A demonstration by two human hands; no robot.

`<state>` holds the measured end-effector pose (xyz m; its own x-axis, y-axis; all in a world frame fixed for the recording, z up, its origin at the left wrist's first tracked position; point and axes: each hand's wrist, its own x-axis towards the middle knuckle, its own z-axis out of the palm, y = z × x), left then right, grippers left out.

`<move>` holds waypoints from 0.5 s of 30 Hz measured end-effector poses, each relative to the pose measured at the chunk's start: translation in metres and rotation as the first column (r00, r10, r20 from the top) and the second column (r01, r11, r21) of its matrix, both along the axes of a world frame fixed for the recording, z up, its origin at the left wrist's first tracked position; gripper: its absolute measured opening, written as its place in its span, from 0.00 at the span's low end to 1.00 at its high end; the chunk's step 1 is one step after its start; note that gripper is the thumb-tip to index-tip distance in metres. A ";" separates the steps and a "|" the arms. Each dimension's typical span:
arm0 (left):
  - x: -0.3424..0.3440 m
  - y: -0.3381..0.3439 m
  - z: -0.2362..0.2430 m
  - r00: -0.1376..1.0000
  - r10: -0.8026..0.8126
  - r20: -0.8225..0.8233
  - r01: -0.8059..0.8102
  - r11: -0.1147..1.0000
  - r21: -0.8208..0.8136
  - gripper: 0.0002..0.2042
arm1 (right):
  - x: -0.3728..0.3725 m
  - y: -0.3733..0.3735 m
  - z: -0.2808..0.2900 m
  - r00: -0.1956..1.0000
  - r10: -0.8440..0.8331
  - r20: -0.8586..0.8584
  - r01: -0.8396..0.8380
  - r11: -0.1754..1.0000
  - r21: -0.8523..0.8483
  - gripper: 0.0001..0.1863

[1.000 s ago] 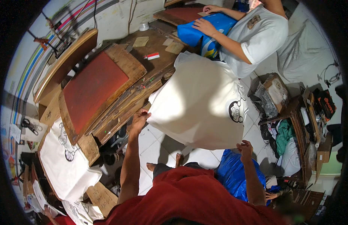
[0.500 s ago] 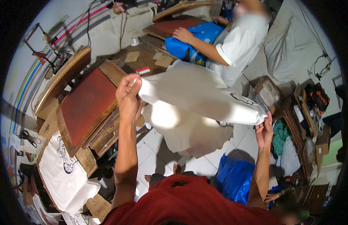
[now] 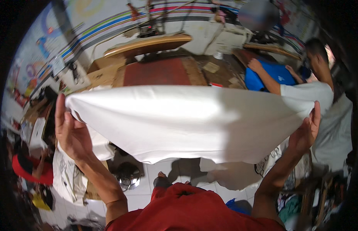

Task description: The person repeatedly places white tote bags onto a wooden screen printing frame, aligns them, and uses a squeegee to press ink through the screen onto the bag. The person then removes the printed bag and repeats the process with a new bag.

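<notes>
A wide piece of white cloth (image 3: 179, 123) stretches across the view between my two hands, its upper edge pulled nearly taut and its lower part hanging. My left hand (image 3: 74, 134) pinches its left corner between thumb and fingers. At the opposite corner my right hand (image 3: 304, 133) grips the cloth the same way. Beyond its upper edge lies a press-like bench with a flat red-brown pad (image 3: 156, 72), partly hidden. Below my left hand, more white cloth with dark line drawings (image 3: 69, 175) is draped by the bench.
At the right a co-worker in a white shirt (image 3: 310, 94) handles blue fabric (image 3: 267, 75) on another bench. A raised, curved wooden lid (image 3: 148, 44) stands behind the pad. Someone in red (image 3: 36, 175) is at far left. A round, dark shiny object (image 3: 127, 175) sits on the tiled floor.
My view and body have turned left toward the red-brown pad. The cloth, tilted and turned before, now spreads wide and level, with my hands farther apart.
</notes>
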<state>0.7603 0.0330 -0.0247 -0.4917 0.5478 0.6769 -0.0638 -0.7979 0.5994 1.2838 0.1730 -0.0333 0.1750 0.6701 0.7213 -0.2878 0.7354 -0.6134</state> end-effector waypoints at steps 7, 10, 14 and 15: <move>-0.081 -0.014 0.049 0.869 0.424 -0.255 -0.459 0.883 -0.097 0.27 | -0.124 0.081 0.041 0.929 0.368 -0.044 -0.369 0.929 -0.009 0.27; -0.130 0.020 0.044 0.926 0.327 -0.188 -0.362 0.911 -0.199 0.28 | -0.174 0.134 0.033 0.896 0.442 -0.033 -0.443 0.891 -0.101 0.24; -0.196 0.084 0.022 0.975 0.203 -0.085 -0.220 0.875 -0.431 0.34 | -0.266 0.207 0.015 0.932 0.345 -0.114 -0.359 0.824 -0.439 0.27; -0.210 0.108 0.024 0.966 0.245 -0.086 -0.259 0.886 -0.384 0.34 | -0.285 0.218 0.017 0.932 0.351 -0.092 -0.352 0.812 -0.465 0.29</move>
